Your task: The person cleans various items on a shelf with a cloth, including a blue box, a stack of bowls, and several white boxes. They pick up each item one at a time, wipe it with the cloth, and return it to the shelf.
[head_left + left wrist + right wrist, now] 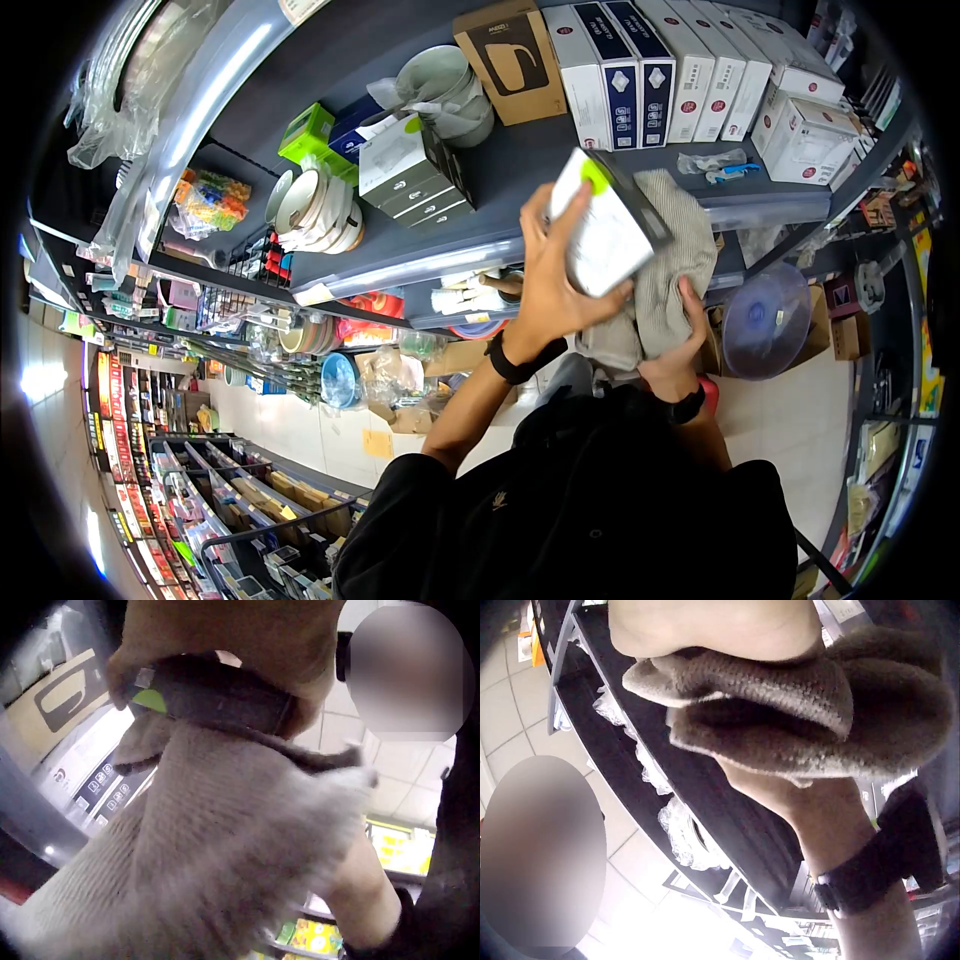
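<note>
Raised over the shelf in the head view, my left hand [560, 275] grips a white and dark box [612, 235] with a green spot, fingers and thumb on its sides. A grey ribbed cloth [682, 225] hangs beside and behind the box, its lower folds held by my right hand [675, 350]. In the left wrist view, the box's dark side [225, 697] is under my left hand [232, 630], against the cloth [217, 825]. The right wrist view has the bunched cloth [780, 697] below my right hand [716, 628]; my right fingertips are hidden there.
Stacked similar boxes [415, 180], white bowls [318, 210] and a brown kettle box [512, 62] stand on the dark shelf [510, 190]. White and blue boxes [640, 85] line its right part. Below are a clear round lid [766, 320] and a blue tub [341, 380].
</note>
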The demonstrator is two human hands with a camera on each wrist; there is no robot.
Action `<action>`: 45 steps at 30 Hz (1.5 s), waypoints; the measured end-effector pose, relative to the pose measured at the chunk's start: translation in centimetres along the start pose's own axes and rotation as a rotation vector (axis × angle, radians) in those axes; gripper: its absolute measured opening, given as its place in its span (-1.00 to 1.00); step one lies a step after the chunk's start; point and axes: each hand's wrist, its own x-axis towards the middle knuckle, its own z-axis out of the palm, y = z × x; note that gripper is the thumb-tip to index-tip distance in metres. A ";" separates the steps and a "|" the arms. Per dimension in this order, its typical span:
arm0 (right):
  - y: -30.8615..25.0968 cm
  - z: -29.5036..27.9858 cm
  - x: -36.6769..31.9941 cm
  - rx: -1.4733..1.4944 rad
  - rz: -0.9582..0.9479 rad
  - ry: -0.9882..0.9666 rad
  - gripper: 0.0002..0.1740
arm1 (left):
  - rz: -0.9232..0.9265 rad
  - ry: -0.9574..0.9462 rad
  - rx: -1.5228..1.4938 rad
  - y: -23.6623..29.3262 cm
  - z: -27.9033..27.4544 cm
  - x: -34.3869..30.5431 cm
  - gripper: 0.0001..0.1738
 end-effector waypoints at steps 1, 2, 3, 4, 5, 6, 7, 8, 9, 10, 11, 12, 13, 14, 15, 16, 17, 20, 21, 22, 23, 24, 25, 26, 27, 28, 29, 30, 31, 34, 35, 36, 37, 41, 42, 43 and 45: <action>0.0 -1.4 0.2 0.030 -0.002 -0.137 -0.39 | -0.026 -0.035 -0.015 -0.3 -0.3 0.2 0.24; -0.4 -2.7 0.7 0.058 -0.003 -0.276 -0.30 | -0.054 -0.066 -0.029 -0.6 -0.8 0.3 0.24; -1.1 -3.5 1.1 0.190 0.090 -0.417 -0.26 | 0.004 -0.149 -0.012 -0.6 -1.2 0.2 0.22; -2.0 -3.6 1.1 0.324 0.187 -0.556 -0.22 | 0.060 -0.233 0.007 -0.4 -1.8 0.0 0.21; -3.5 -2.5 1.2 0.339 0.253 -0.750 -0.16 | 0.052 -0.388 0.057 0.7 -2.6 0.2 0.17; -4.4 -1.3 0.6 0.091 0.208 -0.588 -0.26 | 0.031 -0.521 0.069 1.7 -2.9 0.5 0.13; -4.2 -0.8 0.7 -0.241 0.158 -0.420 -0.27 | 0.050 -0.563 0.111 2.4 -3.0 0.7 0.13; -4.0 0.8 0.3 -0.568 0.102 -0.243 -0.27 | 0.072 -0.608 0.151 2.7 -3.0 0.8 0.12; -4.5 2.8 -1.3 -0.503 0.044 -0.250 -0.34 | 0.069 -0.610 0.144 2.6 -2.9 0.8 0.12; -4.0 2.0 -0.7 -0.505 0.045 -0.242 -0.34 | 0.065 -0.606 0.109 2.4 -3.0 0.8 0.14; -3.1 0.9 0.8 -0.402 0.100 -0.186 -0.38 | 0.064 -0.602 0.077 2.2 -2.9 0.8 0.16; -2.6 0.2 1.7 -0.297 0.154 -0.133 -0.42 | 0.065 -0.605 0.075 2.0 -2.6 0.5 0.16; -2.3 0.5 1.3 -0.363 0.030 -0.155 -0.48 | -0.051 -0.333 -0.189 1.5 -2.0 -0.3 0.17; -2.2 0.2 1.5 -0.358 0.031 -0.150 -0.48 | -0.168 -0.055 -0.445 0.9 -1.2 -1.2 0.19; -2.0 -0.2 2.0 -0.306 0.045 -0.160 -0.47 | -0.398 0.098 -0.490 0.4 0.1 -2.3 0.10; -1.6 -0.6 2.5 -0.257 0.055 -0.171 -0.47 | -0.398 0.092 -0.489 0.2 0.7 -2.4 0.10; -1.0 -0.7 2.8 -0.396 -0.147 -0.206 -0.47 | -0.628 0.030 -0.681 0.0 1.1 -2.5 0.01; -0.7 0.1 1.7 -0.560 -0.337 -0.202 -0.45 | -0.901 0.090 -0.902 0.7 1.6 -3.2 -0.20; -1.1 -0.6 1.6 -0.720 -0.414 -0.232 -0.43 | -0.897 0.102 -0.857 0.9 1.4 -3.3 -0.20; -1.5 -0.4 1.7 -0.723 -0.412 -0.232 -0.43 | -0.892 0.115 -0.812 1.0 1.1 -3.5 -0.21; -2.0 0.2 1.7 -0.830 -0.717 -0.392 -0.41 | -0.847 0.132 -0.723 0.7 0.9 -4.0 -0.19; -2.4 0.5 1.8 -0.924 -1.021 -0.558 -0.39 | -0.852 0.143 -0.724 1.0 0.6 -4.3 -0.19; -2.9 -0.3 1.8 -0.953 -0.938 -0.651 -0.37 | -0.836 0.211 -0.722 1.4 0.2 -4.7 -0.20; -3.9 -0.9 2.1 -1.137 -0.988 -0.736 -0.36 | -0.824 0.277 -0.721 1.6 0.0 -5.1 -0.20; -4.3 -1.2 1.7 -1.214 -1.006 -0.819 -0.36 | -0.836 0.340 -0.752 1.5 0.1 -5.5 -0.22; -4.6 -0.9 1.1 -1.290 -1.025 -0.906 -0.36 | -0.900 0.403 -0.775 1.5 0.2 -5.7 -0.24; -4.5 -0.9 0.8 -1.356 -1.006 -0.913 -0.28 | -0.916 0.343 -0.814 1.1 0.2 -6.4 -0.21; -4.0 -0.5 0.6 -1.369 -0.996 -0.923 -0.28 | -0.929 0.283 -0.854 0.7 0.1 -7.0 -0.18; -3.3 0.1 0.5 -1.267 -0.944 -0.843 -0.23 | -0.928 0.246 -1.061 1.1 -0.5 -7.6 -0.13; -2.6 0.4 0.7 -1.155 -0.803 -0.779 -0.07 | -0.938 0.182 -1.536 1.9 -1.3 -8.3 0.16; -2.1 1.1 0.3 -1.232 -0.807 -0.785 -0.04 | -0.847 0.214 -1.781 0.9 -1.1 -9.1 0.14; -1.6 1.9 0.0 -1.308 -0.813 -0.796 -0.01 | -0.729 0.249 -2.020 -0.1 -0.8 -9.7 0.11; -1.3 2.6 -0.1 -1.383 -0.851 -0.824 0.03 | -0.712 0.282 -2.033 -0.4 -1.1 -9.5 0.11; -0.7 2.9 0.0 -1.492 -0.742 -0.984 -0.13 | -0.918 0.366 -1.943 -1.2 -3.5 -9.1 0.06; -1.0 3.1 0.1 -1.494 -0.710 -1.034 -0.21 | -1.049 0.414 -1.815 -1.3 -4.0 -9.4 0.06; -1.7 3.8 0.1 -1.520 -0.640 -1.125 -0.24 | -1.029 0.404 -1.812 -1.7 -4.5 -10.0 0.03; -2.6 6.0 0.8 -1.502 -0.668 -1.247 -0.27 | -0.944 0.459 -1.819 -2.3 -5.4 -10.2 -0.03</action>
